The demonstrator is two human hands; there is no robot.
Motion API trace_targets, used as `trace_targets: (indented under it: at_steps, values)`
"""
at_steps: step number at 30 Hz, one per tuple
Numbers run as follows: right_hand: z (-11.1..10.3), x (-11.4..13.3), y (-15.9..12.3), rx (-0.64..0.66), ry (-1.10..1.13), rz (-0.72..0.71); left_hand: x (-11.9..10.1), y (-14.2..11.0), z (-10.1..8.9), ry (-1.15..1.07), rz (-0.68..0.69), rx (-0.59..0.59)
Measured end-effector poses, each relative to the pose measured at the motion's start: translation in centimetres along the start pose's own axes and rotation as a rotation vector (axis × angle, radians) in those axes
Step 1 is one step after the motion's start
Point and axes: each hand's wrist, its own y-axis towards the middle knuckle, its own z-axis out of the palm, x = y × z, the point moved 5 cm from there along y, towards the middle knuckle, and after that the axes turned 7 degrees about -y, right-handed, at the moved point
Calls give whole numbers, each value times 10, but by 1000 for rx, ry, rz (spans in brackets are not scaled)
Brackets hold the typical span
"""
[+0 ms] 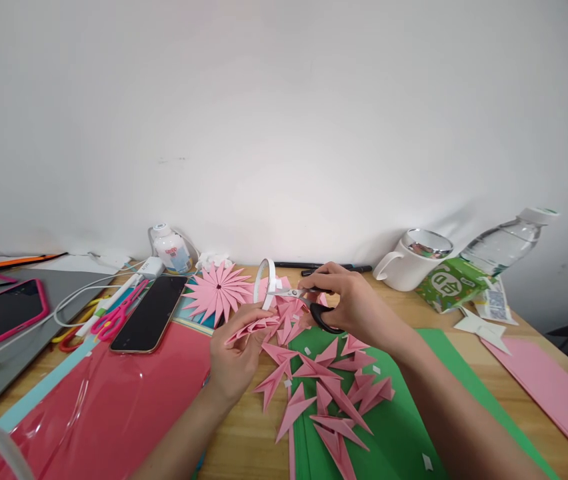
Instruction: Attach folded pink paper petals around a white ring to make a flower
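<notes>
My left hand (237, 357) pinches a folded pink paper piece (253, 328), and a roll of white tape (265, 283) stands on edge just above its fingers. In my right hand (347, 297) is a pair of black-handled scissors (325, 317). Their blades point left and meet the strip of tape by the roll. Whether the blades are closed on the tape I cannot tell. Several folded pink paper pieces (334, 393) lie loosely below my hands. A pink paper pinwheel-like star (219, 288) lies just behind my left hand.
Green paper (399, 413) lies under the pink pieces, red paper (164, 393) to the left. A black phone (150, 313), pink scissors (120, 312) and a white bottle (171, 250) stand or lie leftward. At right are a white mug (407, 267), green box (449, 285) and leaning water bottle (507, 243).
</notes>
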Motion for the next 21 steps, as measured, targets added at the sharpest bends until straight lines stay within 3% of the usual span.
trace_targets:
  at_steps: [10, 16, 21]
  values:
    - [0, -3, 0, -13, -21, 82, 0, 0, -1, -4, 3, -22]
    - [-2, 4, 0, -72, -43, -34, 3, 0, -2, -17, -11, -23]
    - [1, 5, 1, -34, -43, -24, 3, -1, -2, -25, -18, -14]
